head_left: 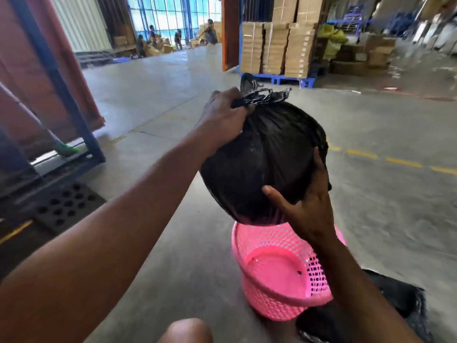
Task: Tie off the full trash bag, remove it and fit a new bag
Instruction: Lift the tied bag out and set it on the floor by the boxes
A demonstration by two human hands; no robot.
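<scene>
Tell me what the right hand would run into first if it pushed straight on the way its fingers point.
The right hand already lies flat on the black trash bag, fingers pointing up its side. Pushing on, it would most likely just slide up the bag toward the knot.

Daylight floods in from the windows (170,13) at upper centre, blown out to blue-white; the floor (158,78) below them carries a pale sheen; overall bright, shadows soft; right edge of the frame smeared with motion blur, the boxes (378,55) at upper right indistinct; wide-angle bending of straight lines at left edge; black bag (267,157) at centre reads dark, with little surface detail.
</scene>
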